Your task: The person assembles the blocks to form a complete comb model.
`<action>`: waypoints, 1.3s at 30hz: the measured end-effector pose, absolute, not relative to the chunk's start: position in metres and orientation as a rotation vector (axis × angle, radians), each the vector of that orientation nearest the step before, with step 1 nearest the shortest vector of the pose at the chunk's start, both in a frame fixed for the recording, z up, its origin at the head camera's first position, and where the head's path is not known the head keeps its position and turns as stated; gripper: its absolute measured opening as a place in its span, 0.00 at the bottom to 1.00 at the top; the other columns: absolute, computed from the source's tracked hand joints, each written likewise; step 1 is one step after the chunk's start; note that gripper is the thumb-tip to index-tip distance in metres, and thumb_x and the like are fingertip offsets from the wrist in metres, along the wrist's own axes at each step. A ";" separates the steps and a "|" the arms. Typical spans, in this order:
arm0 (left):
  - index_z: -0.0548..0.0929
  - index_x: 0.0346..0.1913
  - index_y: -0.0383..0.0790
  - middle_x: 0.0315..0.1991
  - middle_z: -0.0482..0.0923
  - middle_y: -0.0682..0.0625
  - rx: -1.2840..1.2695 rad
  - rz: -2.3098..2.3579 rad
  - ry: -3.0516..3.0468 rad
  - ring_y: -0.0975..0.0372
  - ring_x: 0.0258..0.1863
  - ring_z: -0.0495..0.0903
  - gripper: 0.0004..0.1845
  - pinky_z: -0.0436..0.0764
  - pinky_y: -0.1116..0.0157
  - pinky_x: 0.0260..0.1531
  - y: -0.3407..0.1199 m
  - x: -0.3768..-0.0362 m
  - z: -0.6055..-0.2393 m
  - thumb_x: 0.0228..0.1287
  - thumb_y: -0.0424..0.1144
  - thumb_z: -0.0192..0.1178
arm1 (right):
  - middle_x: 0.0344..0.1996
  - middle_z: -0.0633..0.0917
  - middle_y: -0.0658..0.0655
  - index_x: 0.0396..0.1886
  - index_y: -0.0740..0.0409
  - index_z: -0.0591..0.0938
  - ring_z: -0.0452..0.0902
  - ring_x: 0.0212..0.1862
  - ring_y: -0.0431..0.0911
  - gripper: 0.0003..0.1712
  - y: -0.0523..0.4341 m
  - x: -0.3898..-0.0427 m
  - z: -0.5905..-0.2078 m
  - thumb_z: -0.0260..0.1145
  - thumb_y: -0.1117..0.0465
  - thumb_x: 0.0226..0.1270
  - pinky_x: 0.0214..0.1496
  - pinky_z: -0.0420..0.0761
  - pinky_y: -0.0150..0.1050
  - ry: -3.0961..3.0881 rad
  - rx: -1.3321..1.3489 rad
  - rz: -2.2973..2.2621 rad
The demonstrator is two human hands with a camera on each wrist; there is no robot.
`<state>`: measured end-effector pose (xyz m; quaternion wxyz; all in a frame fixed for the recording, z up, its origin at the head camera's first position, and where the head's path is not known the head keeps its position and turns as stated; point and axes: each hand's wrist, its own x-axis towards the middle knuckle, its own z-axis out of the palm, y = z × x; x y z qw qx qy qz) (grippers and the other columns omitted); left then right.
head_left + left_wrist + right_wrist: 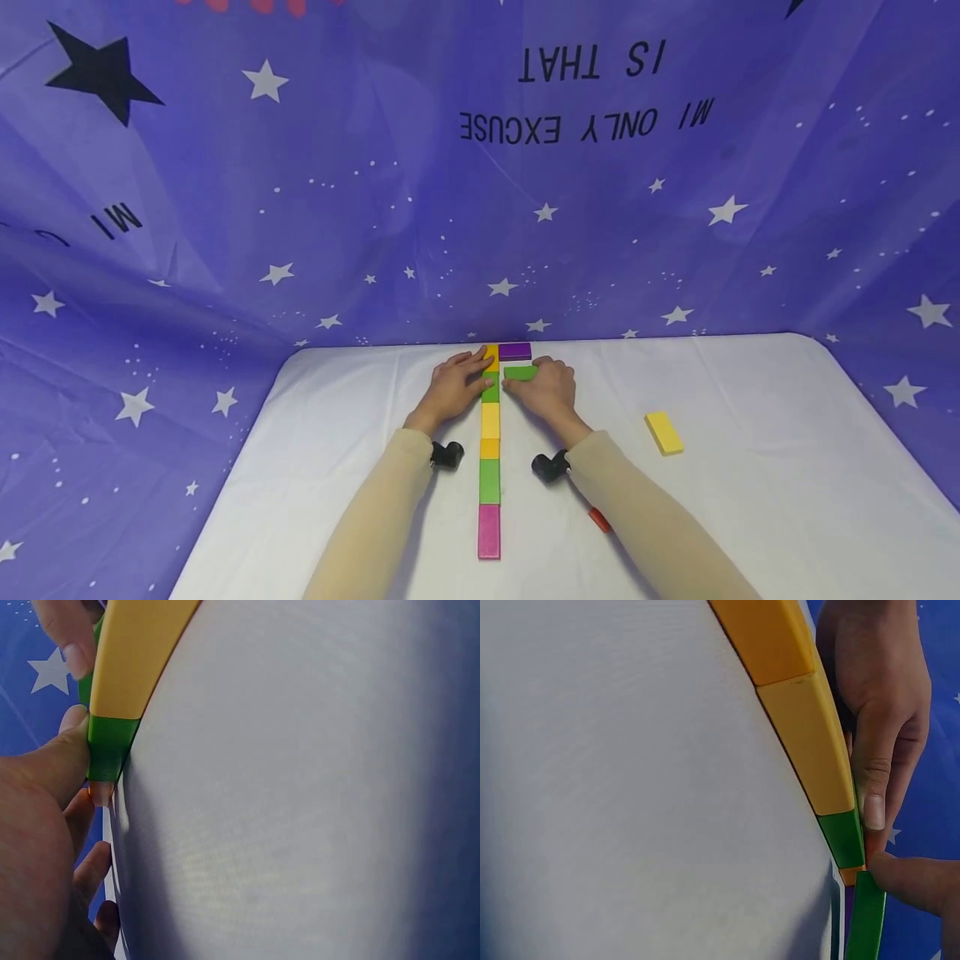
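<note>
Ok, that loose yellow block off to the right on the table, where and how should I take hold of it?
Take the loose yellow block from above, pinching its two long side faces near the middle. It lies flat and alone on the white table, slightly angled, with bare surface on both sides, so fingers probably fit there. The right hand is nearer.

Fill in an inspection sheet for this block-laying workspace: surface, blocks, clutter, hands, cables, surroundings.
Surface: white table, bare around the work.
Blocks: line of blocks running away from the person; purple block at its far end; green block beside the line.
Clutter: loose yellow block to the right; small red thing by the right sleeve.
Hands: left hand rests against the line; right hand pinches the green block.
Cables: nothing seen.
Surroundings: purple starred cloth with lettering.
</note>
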<state>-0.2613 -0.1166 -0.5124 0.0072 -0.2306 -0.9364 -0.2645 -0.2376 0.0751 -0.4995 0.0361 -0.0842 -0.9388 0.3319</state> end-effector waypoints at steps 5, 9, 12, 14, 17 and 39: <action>0.71 0.64 0.51 0.68 0.59 0.57 -0.715 -0.833 -2.928 0.57 0.67 0.57 0.25 0.53 0.48 0.61 -0.117 -0.261 -0.511 0.65 0.51 0.55 | 0.41 0.79 0.64 0.50 0.64 0.78 0.70 0.45 0.59 0.45 0.071 -0.241 -0.502 0.73 0.36 0.39 0.45 0.70 0.48 -2.877 -0.241 0.963; 0.71 0.64 0.51 0.68 0.59 0.57 -0.719 -0.834 -2.927 0.57 0.67 0.57 0.25 0.53 0.48 0.61 -0.116 -0.261 -0.511 0.65 0.51 0.55 | 0.41 0.79 0.65 0.51 0.64 0.77 0.69 0.45 0.59 0.46 0.071 -0.243 -0.503 0.73 0.35 0.39 0.45 0.70 0.49 -2.880 -0.237 0.938; 0.71 0.64 0.50 0.68 0.59 0.56 -0.723 -0.841 -2.929 0.56 0.67 0.57 0.25 0.53 0.48 0.62 -0.116 -0.260 -0.511 0.65 0.50 0.55 | 0.43 0.78 0.65 0.53 0.64 0.76 0.69 0.46 0.59 0.46 0.073 -0.243 -0.503 0.71 0.35 0.41 0.46 0.70 0.49 -2.888 -0.233 0.959; 0.71 0.64 0.50 0.69 0.59 0.57 -0.721 -0.836 -2.934 0.56 0.68 0.57 0.25 0.52 0.48 0.62 -0.116 -0.260 -0.511 0.65 0.50 0.55 | 0.43 0.79 0.65 0.54 0.64 0.76 0.69 0.47 0.59 0.44 0.075 -0.243 -0.503 0.70 0.36 0.44 0.46 0.70 0.49 -2.894 -0.221 0.990; 0.71 0.64 0.50 0.68 0.59 0.57 -0.713 -0.831 -2.941 0.56 0.68 0.57 0.25 0.52 0.49 0.62 -0.116 -0.260 -0.510 0.65 0.51 0.54 | 0.43 0.80 0.63 0.54 0.63 0.76 0.70 0.48 0.58 0.39 0.080 -0.243 -0.504 0.69 0.40 0.50 0.46 0.71 0.49 -2.890 -0.197 1.060; 0.70 0.64 0.51 0.69 0.58 0.58 -0.709 -0.806 -2.961 0.57 0.68 0.56 0.25 0.52 0.50 0.62 -0.115 -0.263 -0.511 0.66 0.52 0.53 | 0.37 0.81 0.57 0.50 0.61 0.80 0.72 0.44 0.54 0.28 0.080 -0.243 -0.500 0.69 0.49 0.54 0.42 0.71 0.46 -2.890 -0.206 1.064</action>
